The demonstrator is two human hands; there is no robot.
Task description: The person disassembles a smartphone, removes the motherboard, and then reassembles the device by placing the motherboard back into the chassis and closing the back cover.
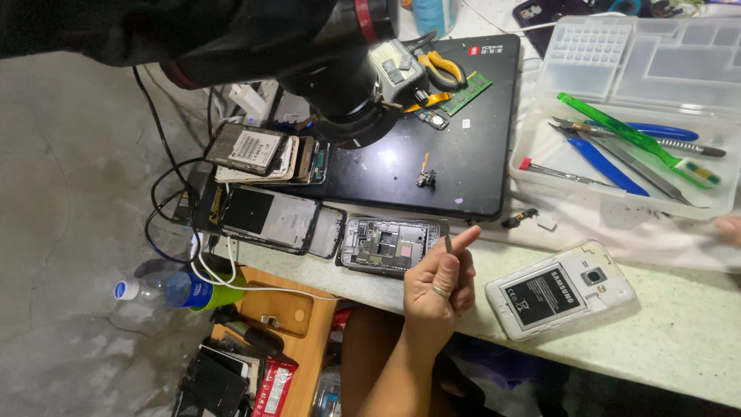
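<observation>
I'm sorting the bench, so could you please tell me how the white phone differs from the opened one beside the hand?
The white phone keeps its battery and white frame; the opened phone shows its bare circuit board. The white phone lies right of the left hand, apart; the opened phone lies by its fingertips. Both lie back-up, covers off, on the counter.

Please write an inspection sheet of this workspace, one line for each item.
Surface: speckled counter, with a black mat on it.
Job's things: left hand pinches a thin metal tool in its fingers, beside an opened phone frame; white phone with exposed battery lies nearby.
Clutter: stacked phones; clear tray of tools.
Grippers: right hand only at frame edge.
Cables: black and white cables hang off the left edge.
Surroundings: plastic bottle on the floor.
</observation>
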